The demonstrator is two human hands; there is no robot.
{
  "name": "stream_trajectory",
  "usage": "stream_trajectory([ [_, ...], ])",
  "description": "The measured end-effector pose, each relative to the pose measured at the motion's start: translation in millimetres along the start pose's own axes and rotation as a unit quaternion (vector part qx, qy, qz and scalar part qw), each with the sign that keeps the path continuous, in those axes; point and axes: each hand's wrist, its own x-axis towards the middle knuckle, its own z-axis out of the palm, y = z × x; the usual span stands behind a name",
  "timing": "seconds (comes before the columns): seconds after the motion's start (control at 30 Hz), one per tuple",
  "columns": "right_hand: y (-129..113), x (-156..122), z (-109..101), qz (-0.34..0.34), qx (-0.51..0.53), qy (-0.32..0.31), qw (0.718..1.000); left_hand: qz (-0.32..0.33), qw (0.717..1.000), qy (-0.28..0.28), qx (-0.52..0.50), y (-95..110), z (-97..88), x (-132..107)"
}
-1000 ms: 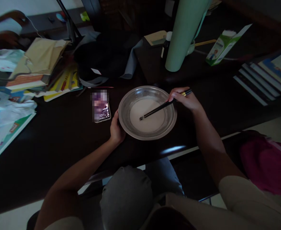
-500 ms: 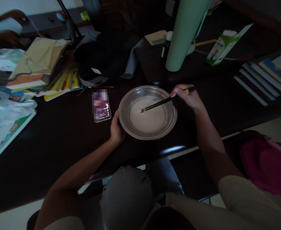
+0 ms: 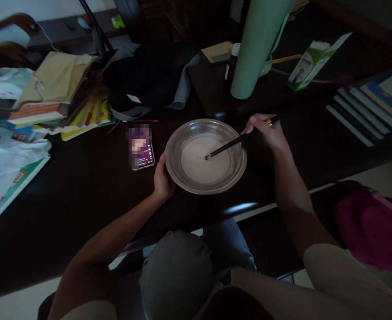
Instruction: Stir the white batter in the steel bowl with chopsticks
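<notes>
Dark brown worktop (image 3: 92, 195), pale wall (image 3: 58, 11) behind, all dim. A metal bowl (image 3: 205, 190) of milky liquid (image 3: 199, 171) sits on it. The left hand (image 3: 163, 180) touches its side; I can't tell if those fingers grip. The right hand's (image 3: 265, 132) fingers pinch black chopsticks (image 3: 227, 145), tips dipped inside.

Since earlier pictures, black chopsticks (image 3: 229, 144) are drawn rightward; tips (image 3: 208, 157) are brought nearer middle of pale liquid (image 3: 202, 171); right hand (image 3: 266, 130) is shifted outward from bowl (image 3: 206, 190).
</notes>
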Motion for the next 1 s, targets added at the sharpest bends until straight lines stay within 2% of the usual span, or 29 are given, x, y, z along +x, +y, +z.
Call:
stream_trajectory([
  [0.13,-2.4,-1.2,2.9,0.000,-0.019,-0.090,0.996,0.006,1.000,0.006,0.002,-0.6,-0.7,0.4],
  [0.2,-2.3,-0.7,5.6,-0.001,-0.034,-0.114,0.993,0.003,1.000,0.005,0.003,-0.7,-1.2,0.4],
  [0.4,3.9,1.3,0.6,-0.010,-0.009,0.004,1.000,0.005,1.000,0.000,0.004,0.6,-0.9,-0.1],
  [0.47,2.6,0.2,0.5,-0.003,-0.008,-0.013,1.000,0.004,1.000,0.001,0.010,0.9,-0.3,-0.2],
  [0.6,-2.2,-1.4,6.5,0.010,-0.027,-0.103,0.994,0.003,1.000,0.002,0.009,0.2,0.2,0.1],
  [0.67,-2.1,-0.8,7.1,0.006,-0.034,-0.096,0.995,0.005,1.000,0.003,0.003,-0.2,0.1,0.1],
  [0.83,1.8,0.2,0.2,-0.003,-0.010,0.005,1.000,0.004,1.000,0.006,0.005,-0.2,0.0,-0.4],
  [0.9,1.2,-0.3,0.4,-0.002,-0.016,-0.019,1.000,0.007,1.000,0.012,0.007,-0.2,0.0,-0.3],
  [1.0,-0.4,-0.7,4.5,0.000,-0.039,-0.093,0.995,0.006,1.000,0.007,0.005,-0.7,-0.3,0.1],
])
